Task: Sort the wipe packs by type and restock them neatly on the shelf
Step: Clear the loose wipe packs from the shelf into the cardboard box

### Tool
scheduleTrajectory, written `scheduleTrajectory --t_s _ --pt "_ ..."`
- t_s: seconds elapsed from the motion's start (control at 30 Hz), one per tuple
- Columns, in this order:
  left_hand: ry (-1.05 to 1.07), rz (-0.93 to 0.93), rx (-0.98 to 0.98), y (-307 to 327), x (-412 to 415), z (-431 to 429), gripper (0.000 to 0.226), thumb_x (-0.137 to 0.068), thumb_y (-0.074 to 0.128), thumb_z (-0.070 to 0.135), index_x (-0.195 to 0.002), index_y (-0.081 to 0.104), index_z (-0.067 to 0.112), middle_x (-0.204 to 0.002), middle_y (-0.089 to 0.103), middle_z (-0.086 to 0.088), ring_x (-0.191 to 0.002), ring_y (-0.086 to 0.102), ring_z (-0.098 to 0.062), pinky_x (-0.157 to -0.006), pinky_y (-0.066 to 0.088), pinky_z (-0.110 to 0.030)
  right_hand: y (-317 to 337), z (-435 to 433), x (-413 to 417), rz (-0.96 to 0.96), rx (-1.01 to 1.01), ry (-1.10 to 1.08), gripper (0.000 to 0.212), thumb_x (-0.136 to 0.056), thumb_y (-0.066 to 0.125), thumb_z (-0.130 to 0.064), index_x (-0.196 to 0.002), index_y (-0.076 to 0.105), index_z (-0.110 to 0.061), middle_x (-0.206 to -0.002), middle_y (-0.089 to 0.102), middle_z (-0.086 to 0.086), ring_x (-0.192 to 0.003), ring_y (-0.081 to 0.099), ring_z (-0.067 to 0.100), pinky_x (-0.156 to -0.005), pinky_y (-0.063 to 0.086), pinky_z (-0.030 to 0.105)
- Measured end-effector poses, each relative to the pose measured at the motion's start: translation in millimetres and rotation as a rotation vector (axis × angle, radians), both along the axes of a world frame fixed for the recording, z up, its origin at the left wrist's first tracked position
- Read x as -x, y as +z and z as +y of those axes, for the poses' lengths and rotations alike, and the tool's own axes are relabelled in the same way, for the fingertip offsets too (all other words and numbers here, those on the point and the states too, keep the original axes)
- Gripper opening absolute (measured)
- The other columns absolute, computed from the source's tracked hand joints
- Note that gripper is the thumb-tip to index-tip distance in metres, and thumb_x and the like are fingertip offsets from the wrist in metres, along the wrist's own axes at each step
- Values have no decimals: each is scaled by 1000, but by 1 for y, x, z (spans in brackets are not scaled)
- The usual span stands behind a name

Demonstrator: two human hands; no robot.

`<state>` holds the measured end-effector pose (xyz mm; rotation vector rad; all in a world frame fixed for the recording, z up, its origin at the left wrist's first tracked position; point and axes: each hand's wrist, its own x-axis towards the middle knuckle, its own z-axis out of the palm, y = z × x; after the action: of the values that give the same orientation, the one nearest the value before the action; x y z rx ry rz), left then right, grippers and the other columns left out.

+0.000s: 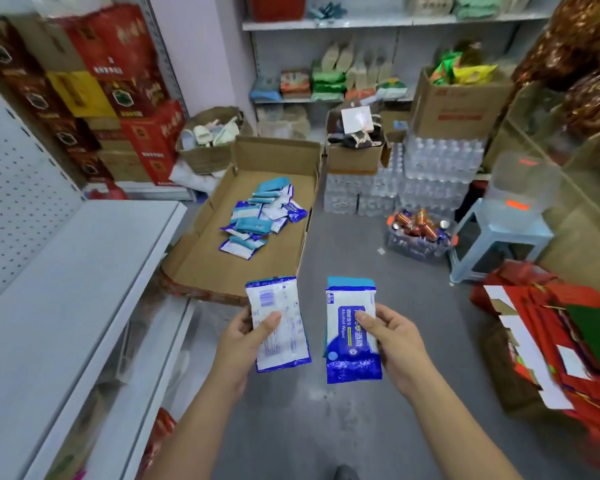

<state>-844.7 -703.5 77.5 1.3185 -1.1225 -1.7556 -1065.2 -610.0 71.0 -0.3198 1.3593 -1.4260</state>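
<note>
- Sorting is in hand: the left hand [253, 337] grips a white pack [288, 341], back side up; the right hand [395, 337] pinches a blue pack [347, 362], label up.
- Both packs are held in the air, off the box's [201, 265] near right corner; the pile [260, 216] lies toward the box's far side.
- Next, likely: compare types, then set each in its own row along the shelf's [66, 289] front edge.

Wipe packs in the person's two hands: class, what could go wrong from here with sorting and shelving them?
1. The left hand holds a white pack with its printed back facing up, so its type may be misjudged.
2. Behind the blue alcohol pack in the right hand, the edge of a teal pack shows; the two types might be shelved together on the white shelf.
</note>
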Motion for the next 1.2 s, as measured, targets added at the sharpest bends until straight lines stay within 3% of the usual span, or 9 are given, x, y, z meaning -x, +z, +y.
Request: scheduleTrajectory --t_s 0.1,0.33,0.47,0.63,0.8,1.03,1.2 --pt "32 0 5 4 34 -37 26 -86 75 21 -111 68 18 -106 77 -3 -95 74 -25 -79 60 -43 5 -41 35 -8 15 28 31 -87 70 -12 -117 65 -6 -104 75 15 -90 74 31 -73 61 38" --pt "116 16 -4 -6 105 -140 25 -86 75 22 -109 67 19 -102 77 -4 -91 75 -26 -83 59 -53 -1 -152 103 3 -11 85 32 -88 70 -13 -119 62 -7 -105 75 14 -92 74 30 -74 61 39" --pt "171 43 -6 -20 146 -209 17 -87 74 16 -102 66 19 -96 78 -1 -82 76 -20 -63 61 -33 -15 -228 145 22 -44 102 35 -87 71 -15 -120 61 -8 -106 75 13 -94 74 30 -77 61 40" --pt "205 27 -70 -38 190 -302 15 -87 74 19 -100 67 22 -89 78 8 -81 76 -17 -64 59 -33 -20 -325 189 35 -56 116 31 -89 69 -10 -118 63 -5 -106 75 16 -90 74 29 -70 61 35" --pt "188 -1 -53 -35 234 -379 14 -89 73 18 -103 70 19 -96 78 3 -85 76 -17 -66 59 -29 -20 -409 230 60 -52 153 30 -89 68 -8 -119 63 -3 -107 74 18 -93 72 32 -76 60 38" --pt "302 -49 -99 -57 276 -480 16 -88 75 21 -103 71 19 -96 78 0 -89 75 -24 -84 59 -46 -44 -538 281 53 -106 273 39 -86 73 -15 -122 61 -6 -108 74 16 -97 72 34 -87 57 46" --pt "472 -75 -136 -78 303 -540 13 -89 74 18 -101 71 17 -93 79 0 -86 76 -22 -73 59 -35 -64 -641 313 40 -123 439 33 -87 72 -13 -117 62 -6 -106 74 17 -93 73 33 -84 58 45"
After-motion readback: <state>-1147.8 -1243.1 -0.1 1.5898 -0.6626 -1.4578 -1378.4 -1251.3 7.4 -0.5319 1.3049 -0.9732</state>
